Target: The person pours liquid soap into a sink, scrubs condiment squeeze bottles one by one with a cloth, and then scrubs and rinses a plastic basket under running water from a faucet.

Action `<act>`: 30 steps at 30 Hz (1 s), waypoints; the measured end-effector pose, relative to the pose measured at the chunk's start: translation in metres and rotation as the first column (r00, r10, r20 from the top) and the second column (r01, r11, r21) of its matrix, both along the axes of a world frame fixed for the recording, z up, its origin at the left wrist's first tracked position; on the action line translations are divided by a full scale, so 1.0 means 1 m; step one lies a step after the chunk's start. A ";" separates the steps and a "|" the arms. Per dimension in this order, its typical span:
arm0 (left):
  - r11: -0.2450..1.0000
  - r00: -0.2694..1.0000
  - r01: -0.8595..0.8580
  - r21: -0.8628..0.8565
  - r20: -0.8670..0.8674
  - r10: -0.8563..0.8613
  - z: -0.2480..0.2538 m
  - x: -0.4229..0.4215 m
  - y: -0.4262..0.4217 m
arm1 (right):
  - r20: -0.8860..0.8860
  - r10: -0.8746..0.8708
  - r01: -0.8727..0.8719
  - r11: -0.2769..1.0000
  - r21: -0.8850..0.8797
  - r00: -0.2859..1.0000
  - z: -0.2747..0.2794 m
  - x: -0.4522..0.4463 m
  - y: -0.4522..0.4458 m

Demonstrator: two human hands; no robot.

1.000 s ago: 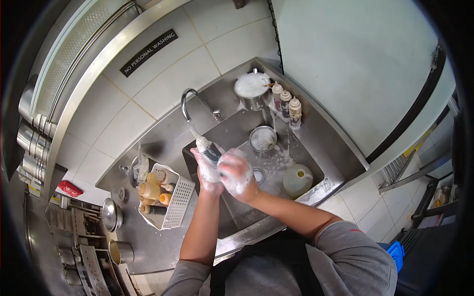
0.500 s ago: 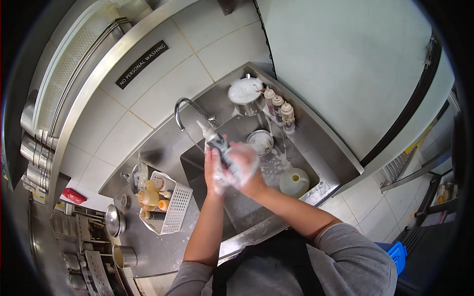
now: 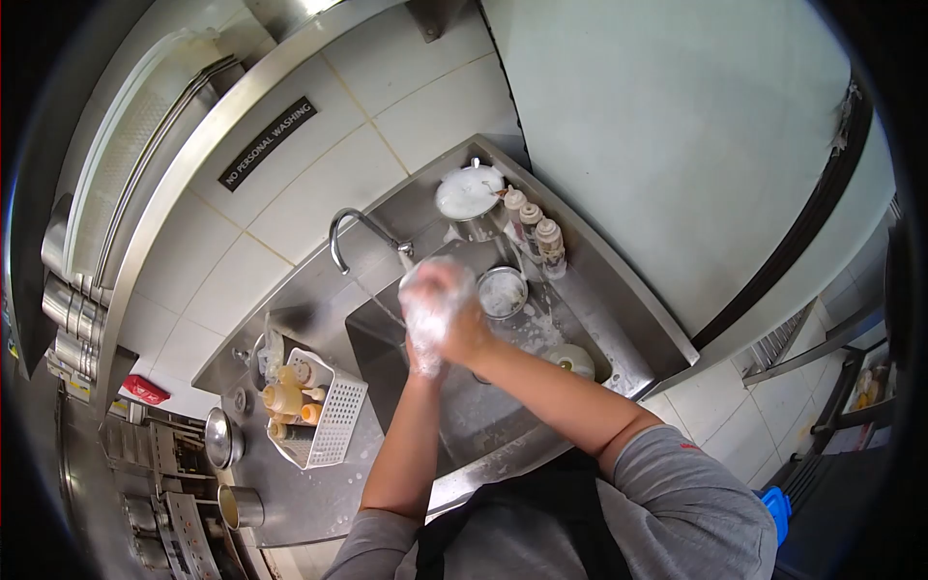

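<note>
My left hand [image 3: 421,338] and right hand [image 3: 454,300], foamy, blurred, clasping a mostly hidden bottle [image 3: 407,260]; sink [image 3: 483,425] beneath us.

steel counter [image 3: 304,507] | left: white basket [image 3: 342,414], small pot [image 3: 244,507] | far corner: foam-topped pot [image 3: 478,228], three squeeze bottles [image 3: 532,225]

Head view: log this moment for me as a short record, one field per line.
Left hand: foamy, close against the right
Right hand: foamy, motion-blurred
In the grip: unclear under foam and blur; a pale tip shows beside the hands
Faucet: curved, beside the hands
Basin: holds a sudsy round container and a jug partly behind the right forearm
Far corner: foam-topped pot, three squeeze bottles beside it
Counter: white basket of bottles
</note>
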State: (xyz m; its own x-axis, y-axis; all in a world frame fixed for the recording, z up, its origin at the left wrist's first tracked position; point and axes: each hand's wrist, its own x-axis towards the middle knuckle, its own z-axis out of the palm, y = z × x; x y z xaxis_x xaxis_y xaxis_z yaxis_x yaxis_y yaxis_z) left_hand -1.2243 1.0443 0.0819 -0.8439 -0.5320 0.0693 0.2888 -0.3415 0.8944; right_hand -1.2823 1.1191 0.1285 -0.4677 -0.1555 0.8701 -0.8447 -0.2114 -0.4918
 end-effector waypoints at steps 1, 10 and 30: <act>0.994 0.999 0.032 0.108 -0.027 -0.029 -0.004 -0.003 -0.001 | -0.172 -0.010 0.016 0.999 0.036 0.985 -0.008 -0.003 0.000; 0.939 0.964 -0.263 -0.221 -0.031 0.263 -0.034 -0.067 0.032 | 0.588 -0.017 0.015 1.000 0.007 0.809 -0.111 -0.015 0.030; 0.713 0.934 0.004 -0.701 0.258 0.248 -0.139 -0.084 0.032 | 0.914 0.399 -0.084 0.911 -0.404 -0.074 -0.209 -0.105 0.081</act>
State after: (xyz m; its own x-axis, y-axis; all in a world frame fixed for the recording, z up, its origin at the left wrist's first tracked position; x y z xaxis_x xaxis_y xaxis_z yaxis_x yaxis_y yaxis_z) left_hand -1.3085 1.0761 -0.0567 -0.8149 -0.5433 0.2019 -0.0517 0.4150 0.9083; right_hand -1.3870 1.2005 -0.0801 -0.8171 -0.4210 -0.3939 0.5688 -0.4770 -0.6701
